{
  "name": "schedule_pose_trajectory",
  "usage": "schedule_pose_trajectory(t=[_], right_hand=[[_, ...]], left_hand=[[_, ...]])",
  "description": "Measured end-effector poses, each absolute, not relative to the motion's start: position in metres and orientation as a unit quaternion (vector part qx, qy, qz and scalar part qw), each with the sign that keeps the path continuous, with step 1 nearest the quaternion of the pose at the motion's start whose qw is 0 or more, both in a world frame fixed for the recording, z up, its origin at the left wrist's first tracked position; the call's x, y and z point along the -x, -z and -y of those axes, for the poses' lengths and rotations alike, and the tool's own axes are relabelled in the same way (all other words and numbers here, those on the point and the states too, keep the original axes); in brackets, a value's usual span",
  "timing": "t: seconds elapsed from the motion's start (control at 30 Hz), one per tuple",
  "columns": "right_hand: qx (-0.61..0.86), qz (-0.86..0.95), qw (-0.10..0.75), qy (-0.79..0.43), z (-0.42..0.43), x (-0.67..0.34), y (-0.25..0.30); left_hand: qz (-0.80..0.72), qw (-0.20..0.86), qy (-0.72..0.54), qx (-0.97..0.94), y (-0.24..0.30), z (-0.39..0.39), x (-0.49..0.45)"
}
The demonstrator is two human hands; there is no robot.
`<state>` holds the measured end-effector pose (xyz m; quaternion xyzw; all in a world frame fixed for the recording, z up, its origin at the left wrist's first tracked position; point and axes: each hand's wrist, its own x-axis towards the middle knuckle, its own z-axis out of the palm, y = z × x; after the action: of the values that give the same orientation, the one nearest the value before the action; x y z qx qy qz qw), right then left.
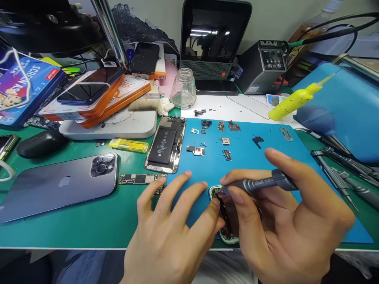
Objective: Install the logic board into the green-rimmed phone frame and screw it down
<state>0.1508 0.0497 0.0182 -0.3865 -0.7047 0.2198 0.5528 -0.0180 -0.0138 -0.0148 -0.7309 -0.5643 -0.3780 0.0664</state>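
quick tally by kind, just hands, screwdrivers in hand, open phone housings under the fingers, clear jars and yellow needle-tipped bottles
Hands: 2 (left hand, right hand)
Screwdriver in hand: 1
Open phone housing: 1
Clear jar: 1
Yellow needle-tipped bottle: 1
Total: 6

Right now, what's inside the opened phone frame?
Phone frame: small parts show at its near end and far-left corner; left hand, right hand and screwdriver cover much else.
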Motion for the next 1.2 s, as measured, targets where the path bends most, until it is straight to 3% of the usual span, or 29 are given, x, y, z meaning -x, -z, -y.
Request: schedule_pose_trajectory(t=[0.17, 0.47, 0.8, 1.03, 1.2], right_hand=[[0.399, 0.71, 0.534, -0.227, -0.049, -0.153, -0.017], [0.391, 0.809, 0.428, -0.097, -0.046, -0.166, -0.034], [0.371, 0.799, 0.457, -0.121, -0.074, -0.141, -0.051], [0.326, 0.841, 0.431, -0.029, -0.073, -0.159, -0.041], [0.336, 0.839, 0.423, -0.062, -0.07, -0.161, -0.043]], left_hand=[[0.558, 0.068, 0.383, 0.733, 0.015, 0.014, 0.021], [0.557, 0.053, 0.358, 0.747, 0.003, 0.013, 0.023], [0.542, 0.06, 0.362, 0.756, 0.012, 0.016, 0.024], [0.531, 0.056, 0.348, 0.771, 0.009, 0.017, 0.026], [0.538, 0.05, 0.35, 0.765, 0.005, 0.019, 0.023]])
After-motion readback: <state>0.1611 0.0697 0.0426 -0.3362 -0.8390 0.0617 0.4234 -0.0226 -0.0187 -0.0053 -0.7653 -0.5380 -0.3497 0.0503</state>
